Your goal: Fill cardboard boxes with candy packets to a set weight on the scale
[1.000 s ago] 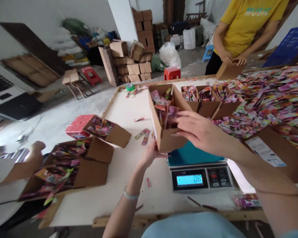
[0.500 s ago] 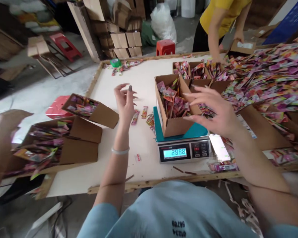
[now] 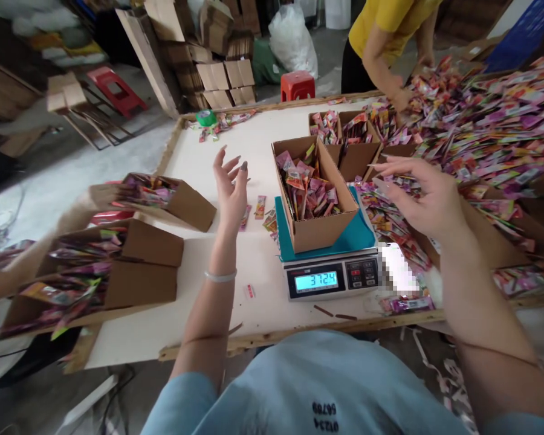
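A cardboard box [image 3: 324, 229] full of small pink and orange packets [image 3: 306, 184] rests, slightly turned, on the teal plate of a digital scale [image 3: 317, 281]. The lit display seems to read 3724. To the left of the box, my left hand [image 3: 230, 184] is raised over the white table, fingers apart and holding nothing. My right hand [image 3: 424, 190] hovers right of the box, above loose packets, its fingers spread and nothing in them. Neither hand touches the box.
Filled boxes [image 3: 140, 281] stand at the left, where another person's hand [image 3: 102, 196] reaches one. A person in yellow [image 3: 381, 42] works by the packet heap [image 3: 494, 133] at the back right. A phone [image 3: 399, 269] lies beside the scale. Green tape [image 3: 206, 118] is at the far left corner.
My right hand has moved right, away from the box. The scale's reading has changed. The left person's hand has moved to a filled box. The person in yellow now has both hands at the heap.
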Motion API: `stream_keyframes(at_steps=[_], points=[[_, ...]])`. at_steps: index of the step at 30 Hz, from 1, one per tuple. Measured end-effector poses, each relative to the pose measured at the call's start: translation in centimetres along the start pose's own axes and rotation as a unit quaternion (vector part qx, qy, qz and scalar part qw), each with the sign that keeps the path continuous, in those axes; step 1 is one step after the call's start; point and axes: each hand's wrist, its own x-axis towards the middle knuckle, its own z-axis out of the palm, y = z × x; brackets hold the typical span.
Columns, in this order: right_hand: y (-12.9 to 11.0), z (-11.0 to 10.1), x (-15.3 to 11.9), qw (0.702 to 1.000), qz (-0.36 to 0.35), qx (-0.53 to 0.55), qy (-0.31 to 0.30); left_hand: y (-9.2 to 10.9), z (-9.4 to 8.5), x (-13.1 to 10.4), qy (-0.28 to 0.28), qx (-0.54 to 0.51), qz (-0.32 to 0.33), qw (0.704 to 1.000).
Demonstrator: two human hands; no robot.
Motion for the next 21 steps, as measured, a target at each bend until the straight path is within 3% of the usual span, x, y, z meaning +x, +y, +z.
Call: stream_keyframes(at_steps=[3,5,9,11,15,17,21], points=[[4.7,0.0,-0.1,0.993,0.098,-0.062,-0.004,-0.6,0.0,-0.5,0.008,0.009,-0.003,1.000],[9.0,0.8,-0.5,0.965,0.210,-0.148,-0.045,-1.1,0.0,-0.8,0.017,0.012,-0.002,1.000],[15.5,4.6,-3.5,0.836,0.402,-0.293,-0.232,-1.8,0.0,-1.4,0.037,-0.001,-0.015,0.999],[16.7,7.1,-5.5,0.801,0.435,-0.322,-0.256,-2.1,-0.1,-1.5,0.043,-0.006,-0.023,0.999],[17.3,9.8,-8.0,0.806,0.422,-0.346,-0.227,-2.4,-0.4,-1.7,0.041,-0.003,-0.030,0.999],[17.7,9.2,-7.8,0.818,0.404,-0.344,-0.221,-2.6,-0.5,-1.6,0.044,0.000,-0.025,0.999],[19.1,5.7,-5.5,0.835,0.393,-0.330,-0.198,-3.0,-0.5,-1.4,0.044,-0.004,-0.004,0.999]])
